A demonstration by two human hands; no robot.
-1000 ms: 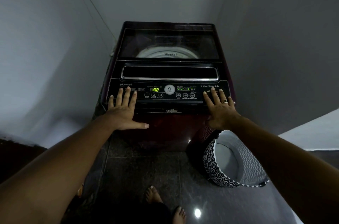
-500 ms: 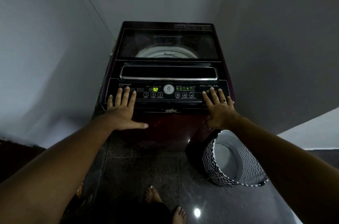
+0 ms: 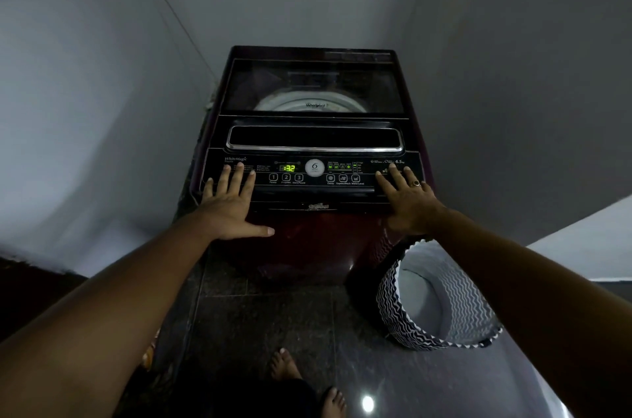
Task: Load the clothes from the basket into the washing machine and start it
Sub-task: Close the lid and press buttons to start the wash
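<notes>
we are resting on the washing machine [image 3: 318, 233], lid [image 3: 311, 82] shut, display [image 3: 289, 168] glowing.
the basket [image 3: 455, 298] is sitting on the floor [image 3: 260, 315] beside its right corner, showing only pale lining. our left hand [image 3: 229, 205] and right hand [image 3: 408, 202] are lying flat, fingers straight and spread, on the control panel's [image 3: 314, 191] ends, gripping nothing. if starting is pending, we are advising one fingertip squarely on the start/pause button [image 3: 299, 177].
</notes>
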